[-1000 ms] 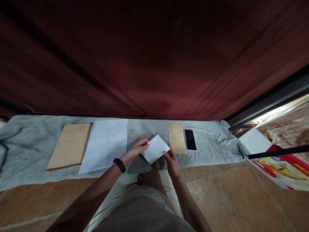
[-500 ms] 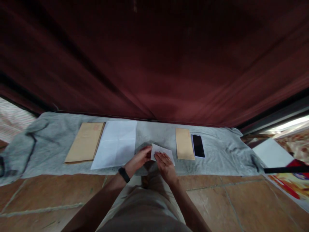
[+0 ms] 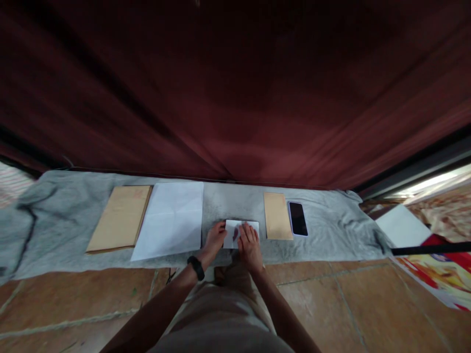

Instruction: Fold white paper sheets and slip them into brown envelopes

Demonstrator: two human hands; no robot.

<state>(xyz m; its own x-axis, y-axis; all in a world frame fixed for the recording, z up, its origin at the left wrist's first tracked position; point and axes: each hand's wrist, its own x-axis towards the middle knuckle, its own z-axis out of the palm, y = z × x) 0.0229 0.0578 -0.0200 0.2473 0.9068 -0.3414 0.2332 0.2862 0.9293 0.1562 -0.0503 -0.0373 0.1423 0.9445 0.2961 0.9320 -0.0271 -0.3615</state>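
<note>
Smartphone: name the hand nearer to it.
Right. The right hand lies on the small white paper, left of the smartphone, with a brown envelope between; the left hand is farther left, at the paper's left edge.

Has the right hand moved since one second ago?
Yes. Against the small brown envelope, the right hand has moved left: it was at the envelope's near left corner, and now lies on the white paper, clear of the envelope.

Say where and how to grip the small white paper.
Pinch its left edge, probably, coming from the left: the small white paper is thin with straight edges, and the right hand covers part of its face. The left hand is at that edge.
</note>
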